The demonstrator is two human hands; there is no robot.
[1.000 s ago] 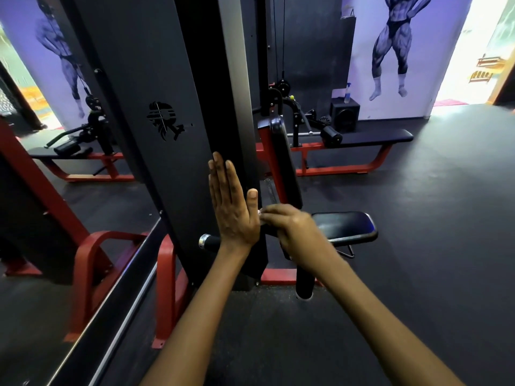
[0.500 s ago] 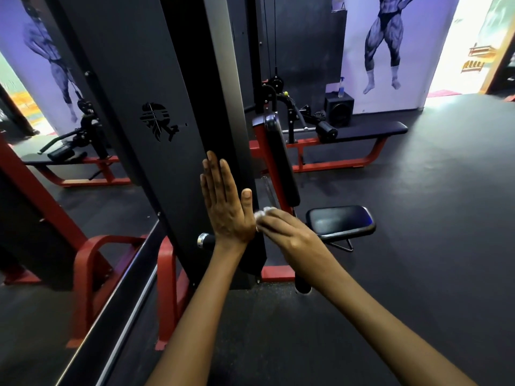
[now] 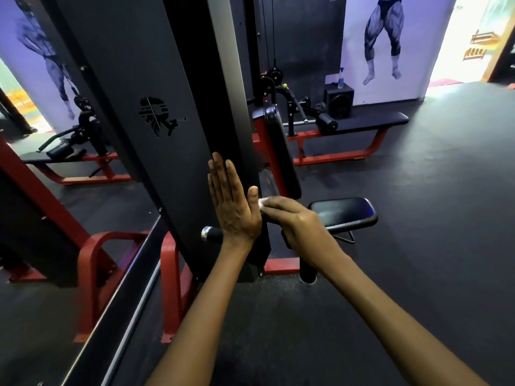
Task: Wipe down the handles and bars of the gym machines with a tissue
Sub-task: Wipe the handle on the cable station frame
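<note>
Left hand (image 3: 235,207) is lying flat, fingers straight, against the column (image 3: 178,112); right hand (image 3: 298,221) is pinching a tissue (image 3: 262,202) beside it.

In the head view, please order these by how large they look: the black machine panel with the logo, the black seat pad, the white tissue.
1. Tall black metal machine panel with cut-out logo, by far the largest.
2. Glossy black padded seat.
3. Crumpled white tissue, mostly covered by the right hand.
</note>
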